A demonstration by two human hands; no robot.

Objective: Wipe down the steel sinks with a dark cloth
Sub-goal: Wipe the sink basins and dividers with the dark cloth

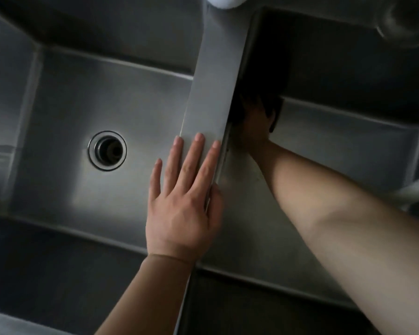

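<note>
Two steel sink basins lie side by side, parted by a flat steel divider [213,97]. My left hand [183,204] rests flat on the divider, fingers spread, thumb hooked over its right edge, holding nothing. My right hand [253,131] reaches down into the right sink [348,146] and presses a dark cloth [259,102] against the basin's left wall, just under the divider. The hand and cloth sit in deep shadow, so the fingers are hard to make out. The left sink [87,97] has a round drain [107,150] in its floor.
A white rounded object [225,1] sits at the top edge above the divider. A round steel fitting [406,20] shows at the top right. A pale pipe [416,187] crosses the right sink's right side. The front rim [34,274] runs along the bottom.
</note>
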